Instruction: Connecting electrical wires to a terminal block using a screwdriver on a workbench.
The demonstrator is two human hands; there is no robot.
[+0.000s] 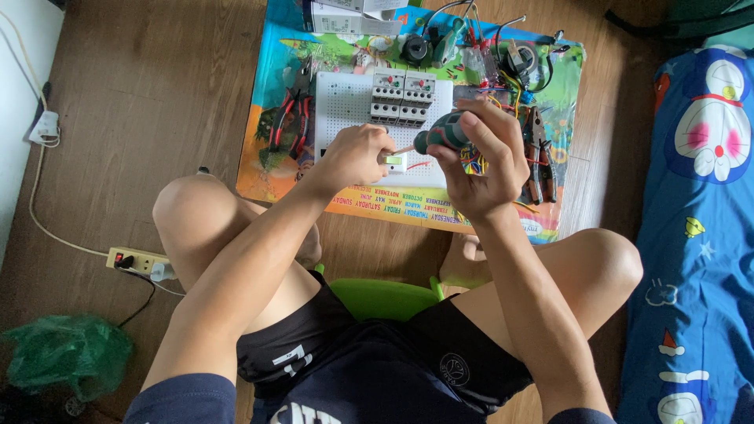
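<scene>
Wooden floor (157, 94) carries a colourful mat (275, 169); a blue cartoon blanket (695, 196) lies right of it. On the mat, a white perforated board (345, 106). Right hand (479, 169) fingers wrap a green screwdriver (440, 135); left hand (357, 153) fingers pinch a small white-green part (395, 162) at the board's near edge.

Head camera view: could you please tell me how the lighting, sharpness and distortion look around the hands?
Head view: soft, even light, with only faint shadows on the wooden floor; the left hand, right hand and screwdriver are sharp, with no motion blur; no strong glare; slight wide-angle stretching shows towards the edges.
</scene>
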